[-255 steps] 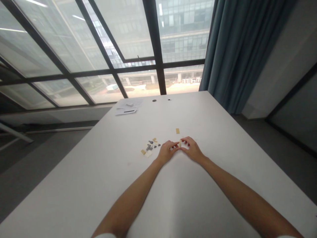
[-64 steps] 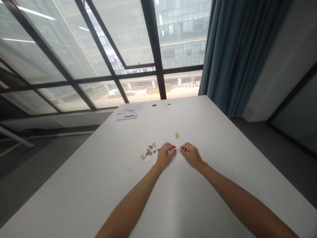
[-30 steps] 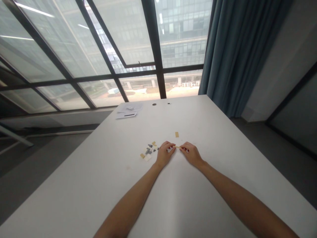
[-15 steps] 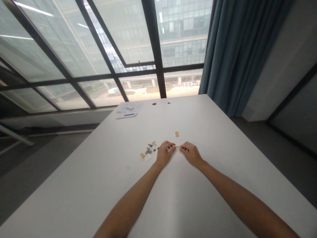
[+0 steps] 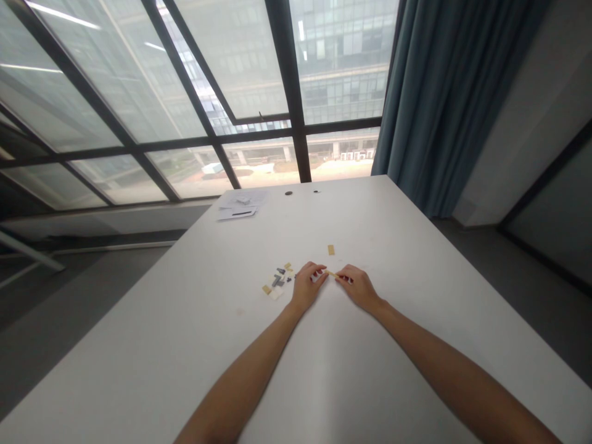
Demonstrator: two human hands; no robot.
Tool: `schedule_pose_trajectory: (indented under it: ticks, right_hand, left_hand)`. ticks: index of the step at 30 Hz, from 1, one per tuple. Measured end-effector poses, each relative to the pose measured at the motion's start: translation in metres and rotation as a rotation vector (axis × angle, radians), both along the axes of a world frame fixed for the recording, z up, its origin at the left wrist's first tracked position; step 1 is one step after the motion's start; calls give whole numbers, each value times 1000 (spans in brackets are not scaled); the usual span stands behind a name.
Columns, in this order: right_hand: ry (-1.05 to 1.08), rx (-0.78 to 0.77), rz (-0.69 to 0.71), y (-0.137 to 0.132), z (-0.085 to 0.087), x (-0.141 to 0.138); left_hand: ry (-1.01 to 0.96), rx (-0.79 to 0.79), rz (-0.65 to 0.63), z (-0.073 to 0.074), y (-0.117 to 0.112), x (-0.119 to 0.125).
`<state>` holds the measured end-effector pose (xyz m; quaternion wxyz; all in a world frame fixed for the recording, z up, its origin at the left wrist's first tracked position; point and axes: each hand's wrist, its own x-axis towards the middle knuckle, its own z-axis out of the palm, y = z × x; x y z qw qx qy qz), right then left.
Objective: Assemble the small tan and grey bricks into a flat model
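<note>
Two bare hands, center of frame, meeting over a white tabletop point(image 5: 185, 351). Left hand point(image 5: 306, 285): thumb and fingertips drawn to a narrow pinch at the left end of one slim yellowish strip point(image 5: 331, 273). Right hand point(image 5: 359, 285): likewise narrowed, thumb and fingers on the strip's right end. Held piece: at mid-frame, between both sets of fingertips, slanting slightly down to the right; its details are too small to read. The end-to-end grip probably suits so slight a part — little surface to grasp, and two ends to steady.

One tan rectangular plate point(image 5: 331, 250), flat just above the hands in the frame, apart from the other loose parts; likely set there to stay distinct yet near.

One loose scatter, left of the left hand: gray pieces point(image 5: 278, 281), a tan piece point(image 5: 267, 289), a cream piece point(image 5: 276, 294), and small dark bits, some partly hidden by the hand. Their place beside that hand presumably makes for a short reach.

Several paper sheets point(image 5: 225, 215) with a dark, pen-like stick point(image 5: 241, 214), far left corner of the tabletop — seemingly out of the working area. One dark disc point(image 5: 288, 193), far edge, upper center.
</note>
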<state>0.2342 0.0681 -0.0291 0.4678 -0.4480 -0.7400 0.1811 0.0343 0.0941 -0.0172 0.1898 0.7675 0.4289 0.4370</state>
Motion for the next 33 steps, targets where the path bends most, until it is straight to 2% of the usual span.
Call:
schedule_pose_trajectory:
  ticks: [33]
  right_hand:
    - [-39,-30,17,2,-7,-1]
  left_hand:
    - [-50,-20,-1,0,2,1]
